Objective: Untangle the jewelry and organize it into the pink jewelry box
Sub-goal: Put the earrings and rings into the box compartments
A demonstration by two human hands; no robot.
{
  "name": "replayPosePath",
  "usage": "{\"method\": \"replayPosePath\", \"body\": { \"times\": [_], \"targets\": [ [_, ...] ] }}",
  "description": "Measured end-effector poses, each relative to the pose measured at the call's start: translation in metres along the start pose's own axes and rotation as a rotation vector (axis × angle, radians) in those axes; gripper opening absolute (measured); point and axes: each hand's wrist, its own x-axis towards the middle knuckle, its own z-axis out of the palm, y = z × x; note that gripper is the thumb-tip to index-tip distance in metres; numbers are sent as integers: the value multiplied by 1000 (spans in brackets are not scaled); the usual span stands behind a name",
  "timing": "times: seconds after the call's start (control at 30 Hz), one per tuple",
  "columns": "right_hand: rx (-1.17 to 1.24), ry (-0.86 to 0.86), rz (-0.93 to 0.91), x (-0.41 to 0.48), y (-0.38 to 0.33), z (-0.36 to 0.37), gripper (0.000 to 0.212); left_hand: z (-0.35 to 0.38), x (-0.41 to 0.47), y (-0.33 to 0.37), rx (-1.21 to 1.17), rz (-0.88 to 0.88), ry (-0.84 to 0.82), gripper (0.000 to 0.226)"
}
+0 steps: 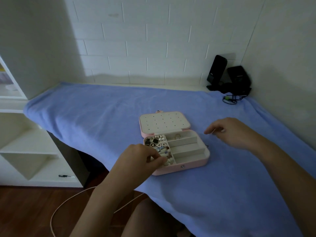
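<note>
Here, the left hand (142,156) pinches among jumbled earrings (156,142) in the open pink jewelry box (188,165) on the blue-draped tabletop (85,113). The right hand (227,132) hovers beside, fingertips together, contents unclear. Lifting 1 piece slowly should avoid snags.

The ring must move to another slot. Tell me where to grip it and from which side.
Pinch the gold ring by its band, coming straight down from above: it lies in the farthest slot of the pink jewelry box, whose walls block any sideways approach. The right hand hovers right of the box, level with that slot.
</note>
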Motion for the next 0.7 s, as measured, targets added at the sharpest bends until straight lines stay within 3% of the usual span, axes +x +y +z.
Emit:
{"method": "replayPosePath", "body": {
  "times": [0.1, 0.2, 0.57, 0.7],
  "targets": [
    [-62, -168, -79, -15, -2, 8, 40, 0, -2, 3, -25, -5, -5, 29],
    [-43, -186, -180, -25, -5, 13, 22, -1, -4, 4, -73, -20, 28, 22],
    [255, 70, -85, -43, 14, 24, 13, 6, -9, -3, -216, -180, 316, 12],
    [583, 132, -72, -52, 13, 23, 12, 13, -14, 11, -309, -115, 349, 10]
  ]
}}
